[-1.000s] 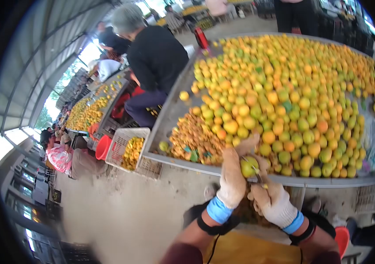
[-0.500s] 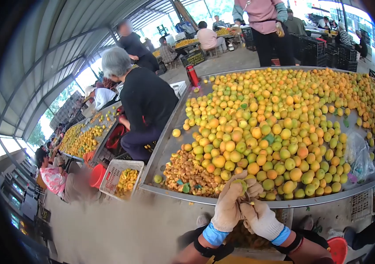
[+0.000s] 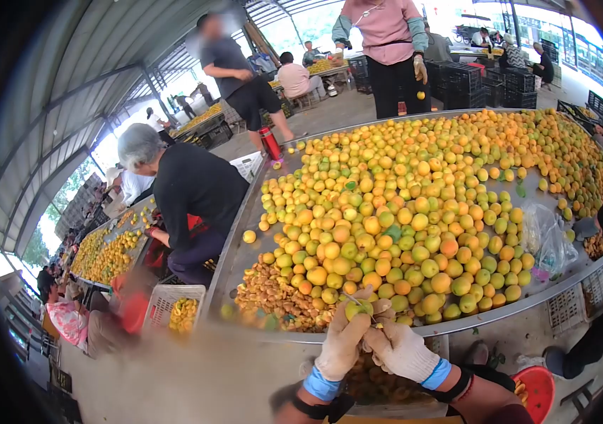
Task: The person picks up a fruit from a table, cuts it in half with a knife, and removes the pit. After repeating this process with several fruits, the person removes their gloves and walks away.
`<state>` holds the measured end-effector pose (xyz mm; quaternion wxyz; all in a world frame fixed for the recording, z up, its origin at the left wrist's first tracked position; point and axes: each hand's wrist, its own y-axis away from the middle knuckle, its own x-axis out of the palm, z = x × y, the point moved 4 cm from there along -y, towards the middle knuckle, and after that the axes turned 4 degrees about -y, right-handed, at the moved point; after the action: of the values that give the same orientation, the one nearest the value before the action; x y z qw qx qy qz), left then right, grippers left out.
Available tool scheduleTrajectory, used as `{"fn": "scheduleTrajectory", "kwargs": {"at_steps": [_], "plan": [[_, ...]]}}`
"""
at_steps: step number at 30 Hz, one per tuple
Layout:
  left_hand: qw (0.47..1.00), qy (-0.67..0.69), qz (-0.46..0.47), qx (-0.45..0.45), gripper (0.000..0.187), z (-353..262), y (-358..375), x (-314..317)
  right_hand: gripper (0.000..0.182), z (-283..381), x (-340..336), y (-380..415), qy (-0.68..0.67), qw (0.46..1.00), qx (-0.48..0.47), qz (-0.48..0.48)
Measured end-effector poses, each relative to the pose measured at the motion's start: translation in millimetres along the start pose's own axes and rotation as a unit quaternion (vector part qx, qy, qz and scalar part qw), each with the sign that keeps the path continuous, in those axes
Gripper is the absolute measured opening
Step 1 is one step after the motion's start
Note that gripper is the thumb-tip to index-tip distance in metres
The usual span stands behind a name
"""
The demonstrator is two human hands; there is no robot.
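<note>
Green-yellow fruit (image 3: 358, 308) sits in my left hand (image 3: 342, 340), gripped between the gloved fingers at the counter (image 3: 245, 233) edge. My right hand (image 3: 400, 348) is closed just beside it, touching it, holding a thin blade (image 3: 356, 299) against the fruit.

A metal table (image 3: 245, 219) carries heaped fruit (image 3: 400, 212) and pits (image 3: 273, 300).

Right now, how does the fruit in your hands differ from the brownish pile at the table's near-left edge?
The held fruit is whole, round and green-yellow, lifted off the table between the left hand and right hand. The brownish pile is small, darker bits heaped on the metal table, untouched. Both sit at the near edge beside the heap of fruit.
</note>
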<state>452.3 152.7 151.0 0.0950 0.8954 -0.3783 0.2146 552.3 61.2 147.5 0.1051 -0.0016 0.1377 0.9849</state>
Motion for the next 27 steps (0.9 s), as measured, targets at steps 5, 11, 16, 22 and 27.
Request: {"fn": "scheduleTrajectory", "kwargs": {"at_steps": [5, 11, 16, 22, 27], "plan": [[0.999, 0.026, -0.03, -0.004, 0.051, 10, -1, 3, 0.054, 0, 2, 4, 0.015, 1.0, 0.013, -0.005], [0.997, 0.015, -0.078, 0.016, 0.063, 16, -10, -9, 0.054, 0, -5, -5, 0.092, 0.996, -0.016, -0.015], [0.981, -0.162, -0.085, 0.063, 0.058, -5, -14, -16, 0.054, -6, -6, -4, 0.044, 0.997, 0.053, 0.023], [0.993, 0.082, -0.086, 0.005, 0.058, 37, -17, -15, 0.057, -23, 3, -23, 0.209, 0.967, -0.108, -0.097], [0.998, -0.016, -0.059, 0.005, 0.051, -1, -14, -5, 0.06, 9, -15, -4, 0.237, 0.968, -0.044, -0.065]]}}
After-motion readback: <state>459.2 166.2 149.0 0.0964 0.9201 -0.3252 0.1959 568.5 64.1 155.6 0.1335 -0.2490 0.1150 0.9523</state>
